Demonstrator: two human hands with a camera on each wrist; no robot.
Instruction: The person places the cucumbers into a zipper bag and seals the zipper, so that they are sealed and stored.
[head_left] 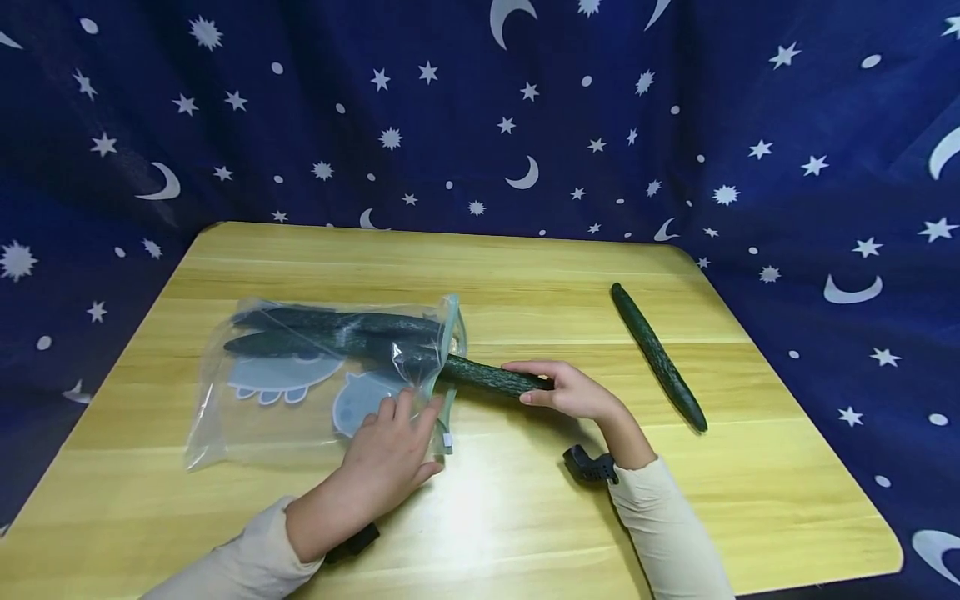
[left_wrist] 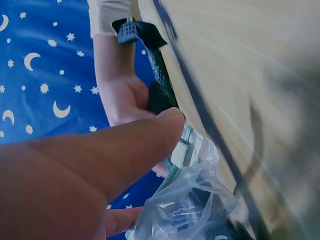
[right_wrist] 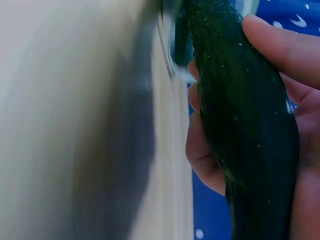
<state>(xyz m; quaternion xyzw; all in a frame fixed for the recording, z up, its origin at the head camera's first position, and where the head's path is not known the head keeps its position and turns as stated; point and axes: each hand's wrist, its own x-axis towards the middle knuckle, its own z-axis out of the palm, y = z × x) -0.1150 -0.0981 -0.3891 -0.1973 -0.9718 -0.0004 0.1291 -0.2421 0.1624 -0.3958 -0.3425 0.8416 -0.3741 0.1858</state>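
A clear zip bag (head_left: 270, 442) printed with pale blue cartoon shapes lies on the table, its mouth facing right. Dark green cucumbers (head_left: 330, 321) lie lengthwise inside along its far side. My right hand (head_left: 573, 392) grips another cucumber (head_left: 487, 375) near its outer end, thumb on one side and fingers curled round the other; its far end passes into the bag's mouth. My left hand (head_left: 393, 454) rests on the bag beside the mouth with fingers spread and thumb apart. In the left wrist view, the thumb lies near the white zip slider (left_wrist: 180, 154).
One more cucumber (head_left: 660, 358) lies slantwise on the wooden table (head_left: 525, 275) to the right of my right hand. Black camera mounts (head_left: 588, 465) sit at both wrists. A dark blue curtain (head_left: 450, 108) with moons and stars hangs behind the table.
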